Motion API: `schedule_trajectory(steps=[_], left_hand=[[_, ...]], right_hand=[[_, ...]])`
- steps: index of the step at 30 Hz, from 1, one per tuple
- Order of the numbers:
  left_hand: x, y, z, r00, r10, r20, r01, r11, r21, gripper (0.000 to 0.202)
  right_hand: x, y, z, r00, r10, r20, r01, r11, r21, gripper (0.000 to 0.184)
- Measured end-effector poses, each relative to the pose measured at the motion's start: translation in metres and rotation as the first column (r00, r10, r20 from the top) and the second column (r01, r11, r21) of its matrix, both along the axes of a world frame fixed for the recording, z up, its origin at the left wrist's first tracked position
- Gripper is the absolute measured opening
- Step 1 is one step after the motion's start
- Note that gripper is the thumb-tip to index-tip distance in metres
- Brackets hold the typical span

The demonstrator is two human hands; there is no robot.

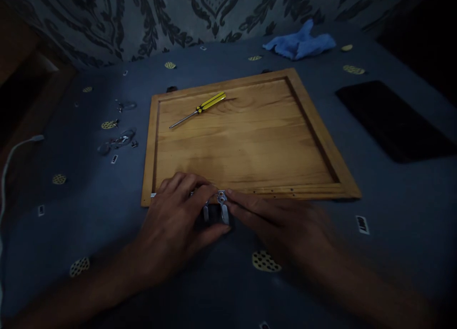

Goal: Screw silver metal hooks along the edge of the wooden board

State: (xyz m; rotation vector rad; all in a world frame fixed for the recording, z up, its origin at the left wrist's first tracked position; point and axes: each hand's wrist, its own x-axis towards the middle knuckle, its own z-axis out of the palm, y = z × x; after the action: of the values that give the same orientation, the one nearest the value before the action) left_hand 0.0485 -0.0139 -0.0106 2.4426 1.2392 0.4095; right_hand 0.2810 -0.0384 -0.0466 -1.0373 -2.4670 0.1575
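Observation:
A small silvery metal fitting with screw holes and a dark middle sits at the near edge of a framed wooden panel. My left hand arches over its left side, fingers on the frame and thumb below, closed around it. From the right, my right hand presses its fingertips together against the fitting's right end; the thumb is hidden. Part of the fitting is covered by my left fingers. Lying on the panel is a screwdriver with a yellow and black handle.
Small clear bags and loose metal bits lie on the blue patterned cloth to the left. A blue rag is at the back right, near a black flat object. A white cable runs along the left edge.

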Motion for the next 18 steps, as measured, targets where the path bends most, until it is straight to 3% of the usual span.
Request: schedule_trajectory(steps=[8, 11, 16, 18], left_hand=[[-0.001, -0.001, -0.003, 1.0, -0.005, 0.001, 0.005, 0.999, 0.038, 0.034], [-0.002, 0.0, -0.002, 0.999, -0.021, -0.024, 0.022, 0.999, 0.028, 0.033], [0.0, -0.012, 0.015, 0.999, -0.009, -0.046, 0.018, 0.98, 0.196, 0.025], [0.005, -0.027, 0.022, 1.0, -0.016, 0.019, 0.012, 0.981, 0.194, 0.017]], right_hand=[[0.001, 0.0, 0.002, 0.999, -0.019, -0.029, 0.018, 0.999, -0.042, 0.05], [0.003, -0.001, -0.001, 1.0, -0.02, 0.009, 0.021, 0.996, -0.086, 0.059], [0.006, -0.002, -0.004, 0.999, -0.016, 0.046, 0.019, 0.996, -0.085, 0.068], [0.004, 0.0, -0.002, 0.998, -0.026, 0.063, 0.032, 0.994, -0.104, 0.066]])
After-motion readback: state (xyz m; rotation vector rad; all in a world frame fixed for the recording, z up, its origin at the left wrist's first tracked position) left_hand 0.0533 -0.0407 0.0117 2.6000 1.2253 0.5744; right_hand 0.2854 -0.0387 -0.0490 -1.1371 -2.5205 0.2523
